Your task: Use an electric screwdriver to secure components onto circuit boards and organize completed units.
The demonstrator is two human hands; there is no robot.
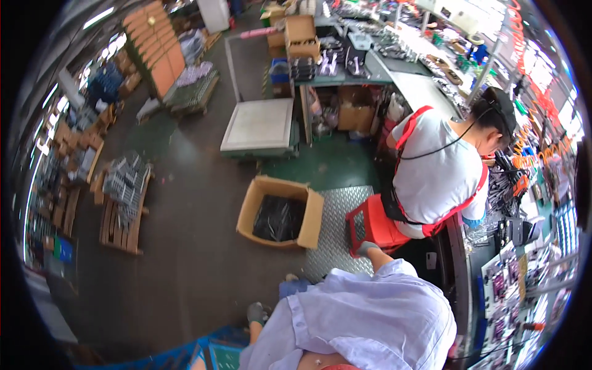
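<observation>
My left hand (256,313), in a grey glove, hangs low beside my light lavender shirt (370,314). Its fingers are too small and dark to read. My right hand (368,248), also grey-gloved, reaches forward and overlaps the near edge of a red plastic stool (372,217). Whether it touches the stool, I cannot tell, and its fingers do not show clearly. Ahead of me an open cardboard box (250,213) holds dark parts in black plastic. It stands beside a patterned metal floor plate (339,216).
A co-worker in a white shirt (435,160) sits on the red stool, facing the crowded workbench (475,277) at right. A white-topped platform cart (258,123) stands beyond the box. Pallets with stacked grey parts (126,179) are at left; blue edging (179,353) lies near me.
</observation>
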